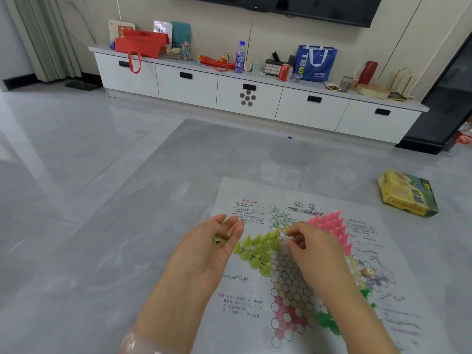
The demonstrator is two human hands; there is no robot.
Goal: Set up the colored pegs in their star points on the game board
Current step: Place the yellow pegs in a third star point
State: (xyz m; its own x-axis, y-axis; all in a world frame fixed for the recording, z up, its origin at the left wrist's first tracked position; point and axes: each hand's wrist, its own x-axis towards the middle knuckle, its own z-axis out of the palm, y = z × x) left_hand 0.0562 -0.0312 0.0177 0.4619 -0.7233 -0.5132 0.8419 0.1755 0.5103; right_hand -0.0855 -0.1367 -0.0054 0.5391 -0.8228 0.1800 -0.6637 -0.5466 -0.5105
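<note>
A paper game board [301, 282] with a star of printed circles lies on the grey table. Several yellow-green pegs [258, 251] stand in the star's left point and several pink pegs [329, 223] in the far right point. Green pegs [329, 323] show near my right forearm. My left hand [212, 249] is cupped palm up beside the board's left edge, with a few yellow-green pegs [219, 238] lying in it. My right hand [314, 249] hovers over the board's middle, fingers curled toward the yellow-green pegs; whether they pinch a peg is hidden.
A yellow-green game box [408, 192] lies on the table at the right. A small tan die-like piece [367, 271] rests on the board's right side. Beyond the table stand a white TV cabinet [250, 95] with bottles and bags.
</note>
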